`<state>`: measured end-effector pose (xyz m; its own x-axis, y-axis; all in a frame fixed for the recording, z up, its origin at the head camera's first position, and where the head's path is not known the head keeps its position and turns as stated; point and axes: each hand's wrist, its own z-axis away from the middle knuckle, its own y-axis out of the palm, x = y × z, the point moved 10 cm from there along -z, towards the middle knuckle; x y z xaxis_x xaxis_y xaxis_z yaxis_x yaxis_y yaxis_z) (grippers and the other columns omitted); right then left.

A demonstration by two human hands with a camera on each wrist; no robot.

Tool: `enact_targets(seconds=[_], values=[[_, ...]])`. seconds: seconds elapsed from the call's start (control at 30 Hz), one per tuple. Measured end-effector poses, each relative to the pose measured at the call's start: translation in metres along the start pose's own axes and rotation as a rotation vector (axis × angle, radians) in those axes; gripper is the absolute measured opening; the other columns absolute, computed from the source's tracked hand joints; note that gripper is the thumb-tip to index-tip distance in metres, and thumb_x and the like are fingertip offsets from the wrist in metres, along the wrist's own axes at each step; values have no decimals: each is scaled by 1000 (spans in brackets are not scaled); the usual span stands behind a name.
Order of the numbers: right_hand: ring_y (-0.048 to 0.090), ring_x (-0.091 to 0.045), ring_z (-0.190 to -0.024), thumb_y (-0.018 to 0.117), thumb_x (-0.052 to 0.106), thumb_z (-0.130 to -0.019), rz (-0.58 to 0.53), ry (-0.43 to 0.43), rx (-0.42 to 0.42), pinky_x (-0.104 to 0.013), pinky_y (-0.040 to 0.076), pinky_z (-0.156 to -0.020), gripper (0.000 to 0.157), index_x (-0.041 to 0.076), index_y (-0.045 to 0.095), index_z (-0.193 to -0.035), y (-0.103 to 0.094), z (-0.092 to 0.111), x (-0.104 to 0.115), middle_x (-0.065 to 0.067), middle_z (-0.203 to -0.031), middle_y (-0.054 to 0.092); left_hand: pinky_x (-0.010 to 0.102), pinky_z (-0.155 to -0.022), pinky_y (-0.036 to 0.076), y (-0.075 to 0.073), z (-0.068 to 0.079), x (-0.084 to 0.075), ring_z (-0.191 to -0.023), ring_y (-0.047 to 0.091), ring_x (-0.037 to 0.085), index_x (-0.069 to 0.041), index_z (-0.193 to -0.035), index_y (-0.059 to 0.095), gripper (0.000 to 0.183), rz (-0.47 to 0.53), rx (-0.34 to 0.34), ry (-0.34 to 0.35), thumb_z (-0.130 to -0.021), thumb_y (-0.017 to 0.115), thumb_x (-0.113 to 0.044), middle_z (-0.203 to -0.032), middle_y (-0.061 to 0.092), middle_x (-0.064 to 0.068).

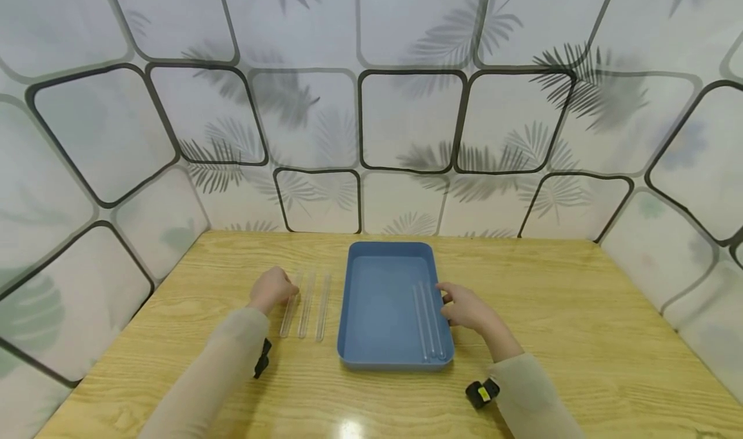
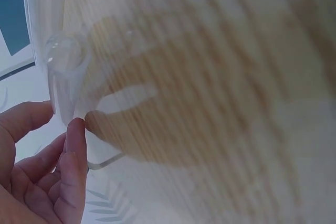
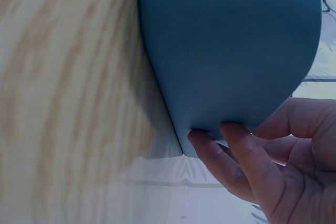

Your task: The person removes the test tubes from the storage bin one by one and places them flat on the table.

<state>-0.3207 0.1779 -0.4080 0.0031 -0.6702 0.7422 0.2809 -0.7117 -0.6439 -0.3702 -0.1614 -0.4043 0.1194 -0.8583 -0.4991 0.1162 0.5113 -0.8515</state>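
Observation:
In the head view, three clear test tubes lie side by side on the table left of a blue tray. My left hand (image 1: 273, 289) pinches the far part of the leftmost test tube (image 1: 287, 320); its thumb and fingertips meet the tube in the left wrist view. The middle test tube (image 1: 306, 305) and the right test tube (image 1: 322, 308) lie apart from it. More clear test tubes (image 1: 429, 323) rest along the right side inside the blue tray (image 1: 377, 297). My right hand (image 1: 464, 305) grips that tray's right wall, thumb at the rim, fingers against the outside (image 3: 231, 61).
The light wooden table (image 1: 540, 297) extends around the tray. Patterned white curtain-like walls (image 1: 406, 123) stand behind it and on both sides. A black wrist device (image 1: 483, 392) is worn at the right sleeve, another (image 1: 262, 359) at the left.

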Motion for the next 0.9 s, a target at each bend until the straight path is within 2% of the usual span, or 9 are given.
enact_targets(seconds=[0.07, 0.3, 0.53, 0.7, 0.9], values=[[50, -18, -66, 45, -8, -77, -3, 0, -3, -32, 46, -56, 56, -7, 33, -131, 0, -1, 0, -25, -108, 49, 25, -43, 34, 0, 0, 0, -46, 43, 14, -9, -51, 48, 30, 6, 4, -1, -78, 62, -14, -54, 56, 5], [50, -17, -64, 45, -8, -78, -5, -2, -3, -32, 46, -56, 55, -7, 33, -131, 0, -2, -1, -25, -108, 49, 28, -48, 39, 0, 1, 2, -53, 52, 18, -2, -63, 59, 21, 21, 14, -6, -79, 62, -15, -58, 58, 6], [49, -16, -59, 46, -8, -78, -4, -3, -10, -31, 45, -54, 54, -7, 33, -131, -1, -1, 0, -23, -106, 50, 27, -46, 37, -1, 0, 1, -49, 49, 17, -5, -56, 55, 26, 23, 9, 3, -79, 62, -15, -54, 57, 6], [50, -17, -63, 46, -8, -78, -1, -4, -7, -32, 46, -56, 55, -7, 33, -131, -1, -1, 0, -24, -106, 50, 26, -44, 36, -1, 1, 1, -47, 47, 16, -9, -51, 49, 31, 16, 10, 9, -78, 62, -15, -53, 57, 6], [52, -18, -69, 46, -8, -77, 8, -4, -5, -32, 48, -58, 55, -7, 34, -131, -1, 0, 1, -24, -106, 50, 23, -42, 32, 0, 1, 1, -40, 37, 12, -13, -45, 40, 40, 11, 14, 18, -79, 62, -15, -48, 53, 5]])
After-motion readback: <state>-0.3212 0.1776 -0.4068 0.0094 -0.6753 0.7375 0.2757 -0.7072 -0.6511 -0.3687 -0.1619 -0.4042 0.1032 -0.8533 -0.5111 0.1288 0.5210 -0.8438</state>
